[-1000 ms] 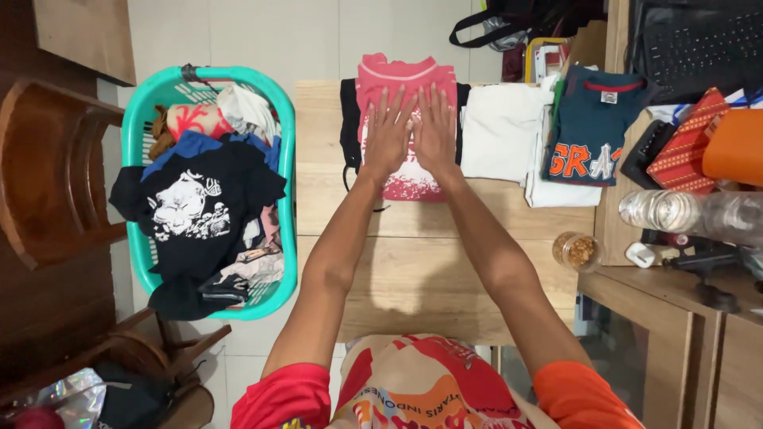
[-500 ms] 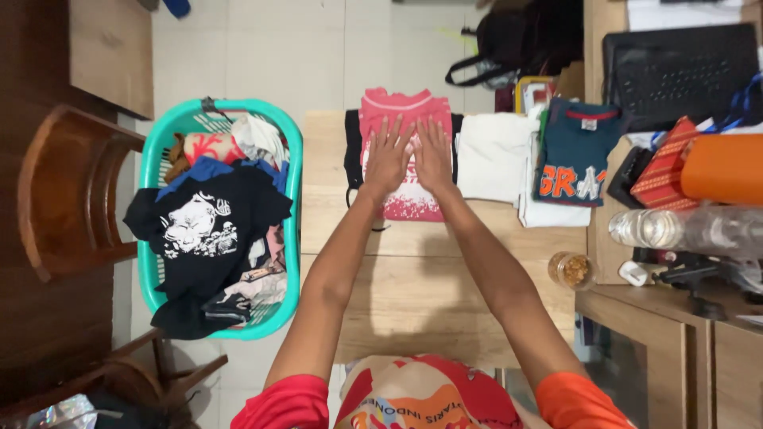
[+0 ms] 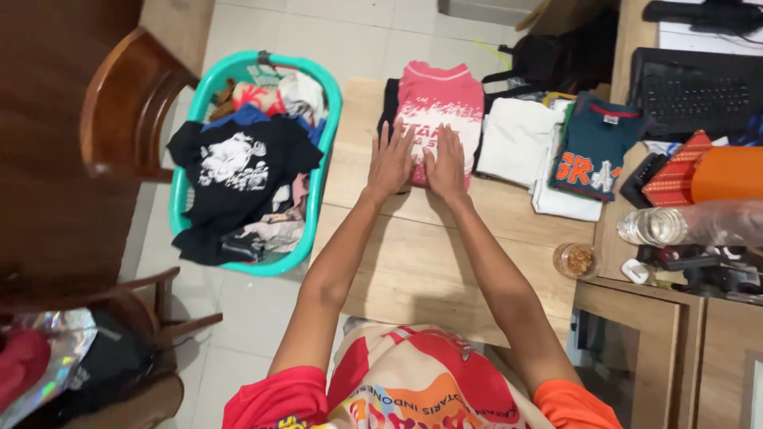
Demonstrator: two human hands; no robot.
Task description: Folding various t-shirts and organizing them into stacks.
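On the wooden tabletop [image 3: 413, 262], a folded pink shirt [image 3: 439, 111] lies between a teal laundry basket [image 3: 322, 171] and a folded white garment [image 3: 517, 139]. Both the left hand [image 3: 391, 161] and right hand [image 3: 447, 165] press flat on its near edge, fingers spread, gripping nothing.

Wooden table [image 3: 413, 254], folded pink shirt [image 3: 441, 103], white shirt [image 3: 515, 139], teal shirt [image 3: 592, 147]

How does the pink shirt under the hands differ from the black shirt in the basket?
The pink shirt lies folded flat on the wooden table; the black shirt sprawls unfolded over the heap in the teal basket, hanging over its rim. Both hands, left hand and right hand, press the pink one; nothing touches the black one. Both carry white prints.
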